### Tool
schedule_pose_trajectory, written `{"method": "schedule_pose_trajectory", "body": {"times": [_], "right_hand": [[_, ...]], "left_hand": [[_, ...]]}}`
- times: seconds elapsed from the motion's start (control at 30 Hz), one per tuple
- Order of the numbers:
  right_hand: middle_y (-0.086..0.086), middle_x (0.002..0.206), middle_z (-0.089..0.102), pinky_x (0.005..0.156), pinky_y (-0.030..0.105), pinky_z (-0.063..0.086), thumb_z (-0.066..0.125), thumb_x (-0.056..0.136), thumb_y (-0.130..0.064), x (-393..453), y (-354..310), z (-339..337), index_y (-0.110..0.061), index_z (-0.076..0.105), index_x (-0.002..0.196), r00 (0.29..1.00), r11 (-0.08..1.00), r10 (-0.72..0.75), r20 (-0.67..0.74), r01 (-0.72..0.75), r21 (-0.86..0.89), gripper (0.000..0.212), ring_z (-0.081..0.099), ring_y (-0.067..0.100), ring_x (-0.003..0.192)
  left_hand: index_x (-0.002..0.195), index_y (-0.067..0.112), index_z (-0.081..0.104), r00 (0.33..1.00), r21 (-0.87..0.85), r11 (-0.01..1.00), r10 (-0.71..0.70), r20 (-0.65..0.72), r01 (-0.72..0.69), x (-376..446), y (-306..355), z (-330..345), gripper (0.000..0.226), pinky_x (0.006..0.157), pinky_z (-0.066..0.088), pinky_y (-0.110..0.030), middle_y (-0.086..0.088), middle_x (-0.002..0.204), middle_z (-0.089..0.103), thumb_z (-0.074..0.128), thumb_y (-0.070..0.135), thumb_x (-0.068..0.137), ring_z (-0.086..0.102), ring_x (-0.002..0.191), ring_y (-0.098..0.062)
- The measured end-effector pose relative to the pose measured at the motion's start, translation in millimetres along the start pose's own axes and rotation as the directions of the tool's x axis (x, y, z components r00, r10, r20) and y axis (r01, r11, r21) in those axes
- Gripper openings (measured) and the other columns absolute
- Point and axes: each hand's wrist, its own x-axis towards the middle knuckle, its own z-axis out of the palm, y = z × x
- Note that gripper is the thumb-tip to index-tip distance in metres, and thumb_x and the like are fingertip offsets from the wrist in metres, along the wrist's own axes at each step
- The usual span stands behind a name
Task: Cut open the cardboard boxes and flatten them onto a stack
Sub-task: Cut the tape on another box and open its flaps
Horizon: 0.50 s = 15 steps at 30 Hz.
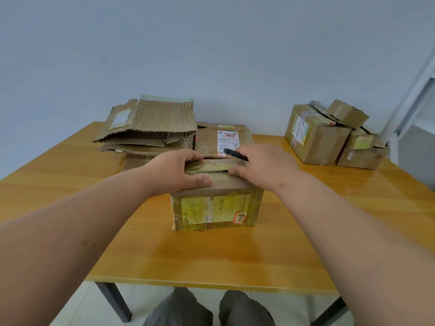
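Wooden counter (pixel 235 255) against pale wall. Taped box (pixel 216 203) at centre, top seam already slit, flaps parting. Left hand (pixel 179 170) fingers curled over far flap; right hand (pixel 261 168) grips dark cutter (pixel 235 154), thumb pressing near flap. Flattened stack (pixel 150 130) behind left; uncut boxes (pixel 329 135) far right. Step, by my judgement: opening flaps. Next: spread flaps, slit bottom tape, collapse box onto stack.

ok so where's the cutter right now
In the right hand, its black tip poking out above the taped box at table centre.
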Motion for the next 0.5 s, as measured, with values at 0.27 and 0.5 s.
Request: {"method": "schedule_pose_trajectory", "body": {"times": [0.27,0.5], "right_hand": [[-0.003,0.075,0.048,0.048,0.033,0.026,0.033,0.104,-0.043,12.0,1.4,7.9,-0.025,0.038,0.086,0.976,0.980,-0.152,-0.153,0.129,-0.150,0.026,0.045,0.023,0.064],[-0.003,0.095,0.041,0.060,0.032,0.033,0.054,0.098,-0.029,15.2,4.8,12.4,-0.016,0.048,0.104,0.921,0.980,0.111,-0.374,-0.039,0.194,0.015,0.048,0.022,0.076]], "left_hand": [[0.136,0.034,0.049,0.999,-0.040,0.999,-0.005,0.050,0.007,6.8,1.1,-4.5,0.075,0.086,0.049,-0.028,0.014,0.117,0.060,0.076,0.059,0.071,0.057,0.102,-0.008],[0.106,0.025,0.062,0.976,-0.576,0.810,-0.199,-0.091,0.111,9.9,-15.1,-3.4,0.017,0.088,0.055,-0.042,-0.002,0.104,0.068,0.056,0.039,0.097,0.066,0.096,-0.019]]}}
